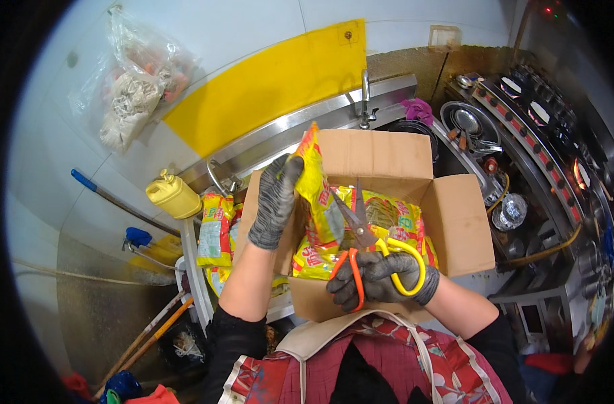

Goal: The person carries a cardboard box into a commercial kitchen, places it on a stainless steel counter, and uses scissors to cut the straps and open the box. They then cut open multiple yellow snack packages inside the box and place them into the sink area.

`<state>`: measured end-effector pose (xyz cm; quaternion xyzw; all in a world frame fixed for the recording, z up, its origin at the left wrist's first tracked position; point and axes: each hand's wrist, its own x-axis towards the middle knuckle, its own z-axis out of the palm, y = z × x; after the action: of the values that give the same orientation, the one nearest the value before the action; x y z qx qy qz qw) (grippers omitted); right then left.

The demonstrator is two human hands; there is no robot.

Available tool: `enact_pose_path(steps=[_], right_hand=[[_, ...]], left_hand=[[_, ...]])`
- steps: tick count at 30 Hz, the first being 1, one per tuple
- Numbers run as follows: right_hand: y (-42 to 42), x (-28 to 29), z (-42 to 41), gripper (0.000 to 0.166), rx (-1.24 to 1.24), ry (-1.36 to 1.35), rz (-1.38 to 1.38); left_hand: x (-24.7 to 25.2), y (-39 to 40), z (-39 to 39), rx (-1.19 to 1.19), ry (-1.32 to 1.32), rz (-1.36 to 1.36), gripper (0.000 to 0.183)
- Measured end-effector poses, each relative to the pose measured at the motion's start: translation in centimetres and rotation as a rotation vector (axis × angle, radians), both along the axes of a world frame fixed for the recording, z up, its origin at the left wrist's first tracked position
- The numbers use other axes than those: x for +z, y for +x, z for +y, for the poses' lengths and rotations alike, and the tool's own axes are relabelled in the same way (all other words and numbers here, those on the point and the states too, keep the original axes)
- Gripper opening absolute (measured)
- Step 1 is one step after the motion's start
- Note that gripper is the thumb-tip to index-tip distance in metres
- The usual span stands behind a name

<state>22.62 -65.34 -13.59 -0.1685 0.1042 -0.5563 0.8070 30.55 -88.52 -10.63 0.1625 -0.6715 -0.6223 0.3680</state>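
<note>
My left hand (278, 199), in a grey glove, grips the edge of a yellow and red plastic food packet (314, 189), held upright over the box. In my gloved right hand (380, 278) is a pair of scissors (360, 230) with one yellow and one orange handle. Their blades are spread and point away from me, right beside the packet. Below both hands stands an open cardboard box (461, 227), its flaps folded outward. More packets (395, 212) of the same kind lie inside it.
Similar packets (215, 232) and a yellow jug (173, 194) are left of the box. Behind it runs a steel sink with a faucet (365, 101). On the right, a stove (534, 146) shows lit burners near a metal colander (466, 121). Long handles (153, 323) lean at lower left.
</note>
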Motion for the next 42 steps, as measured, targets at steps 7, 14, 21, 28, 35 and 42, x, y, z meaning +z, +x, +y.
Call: enact_pose_path(steps=[7, 14, 21, 28, 35, 42], right_hand=[[1.4, -1.6, -0.7, 0.049, 0.112, 0.006, -0.118], [2.0, -3.1, -1.4, 0.051, 0.089, -0.012, -0.17], [-0.1, -2.6, -2.7, 0.051, 0.044, 0.019, -0.175], [-1.2, -3.4, -2.0, 0.043, -0.009, 0.06, -0.089], [0.0, -4.0, -0.4, 0.041, 0.239, -0.04, -0.144], [-0.4, -2.9, -4.3, 0.031, -0.093, 0.173, -0.088]], left_hand=[[-4.5, 2.5, 2.1, 0.173, -0.109, -0.183, 0.03], [-2.9, 3.7, 4.4, 0.197, -0.844, -0.251, 0.022], [-2.4, 4.6, 5.0, -0.025, -0.972, -0.361, 0.011], [-5.2, 5.2, 5.1, 0.112, -0.376, -0.364, 0.021], [-5.0, 5.3, 4.7, 0.178, -0.47, -0.378, 0.018], [-4.8, 6.2, 6.7, 0.075, -0.58, -0.38, 0.022]])
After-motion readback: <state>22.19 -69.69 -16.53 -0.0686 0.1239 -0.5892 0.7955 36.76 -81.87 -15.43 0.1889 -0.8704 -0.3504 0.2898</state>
